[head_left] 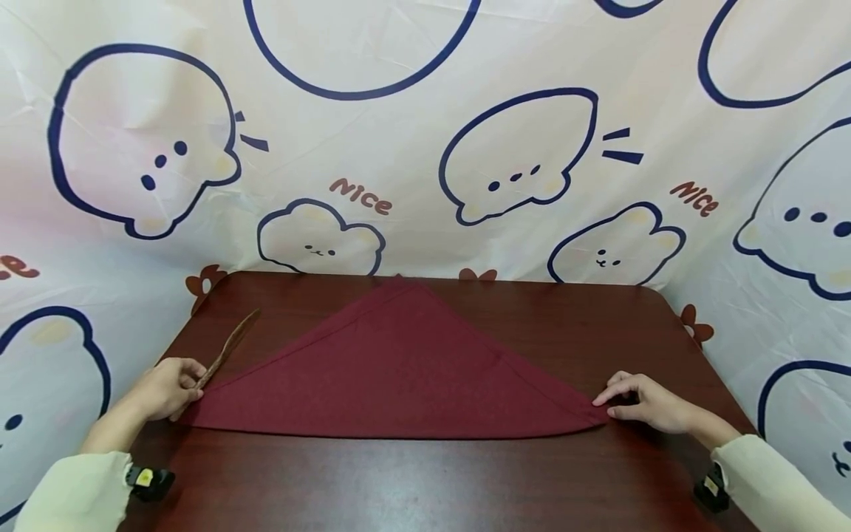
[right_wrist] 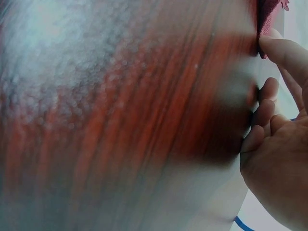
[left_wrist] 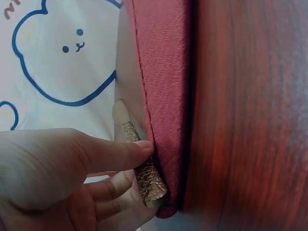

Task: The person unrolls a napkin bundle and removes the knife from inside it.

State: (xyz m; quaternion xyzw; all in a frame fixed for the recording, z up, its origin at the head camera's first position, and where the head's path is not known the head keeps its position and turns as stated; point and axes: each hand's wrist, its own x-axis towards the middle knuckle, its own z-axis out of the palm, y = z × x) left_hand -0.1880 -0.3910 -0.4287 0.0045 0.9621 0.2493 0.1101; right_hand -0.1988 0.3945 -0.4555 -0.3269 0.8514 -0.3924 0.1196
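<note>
A dark red cloth napkin point(head_left: 399, 369), folded into a triangle, lies flat with its point toward the far edge. My left hand point(head_left: 169, 388) is at its left corner and holds a slim gold table knife point(head_left: 229, 346). In the left wrist view, the thumb presses the textured handle point(left_wrist: 151, 185) beside the stitched napkin edge point(left_wrist: 163, 96). Whether those fingers also grip the cloth is unclear. At the opposite corner, my right hand point(head_left: 648, 403) pinches the napkin tip between thumb and forefinger. The right wrist view shows only a bit of that corner point(right_wrist: 267, 29).
The napkin lies on a glossy dark brown wooden table point(head_left: 399, 480). A pale sheet point(head_left: 412, 148) printed with blue cartoon outlines hangs behind and along both sides. Dark devices are strapped to the left wrist point(head_left: 151, 482) and right wrist point(head_left: 713, 489).
</note>
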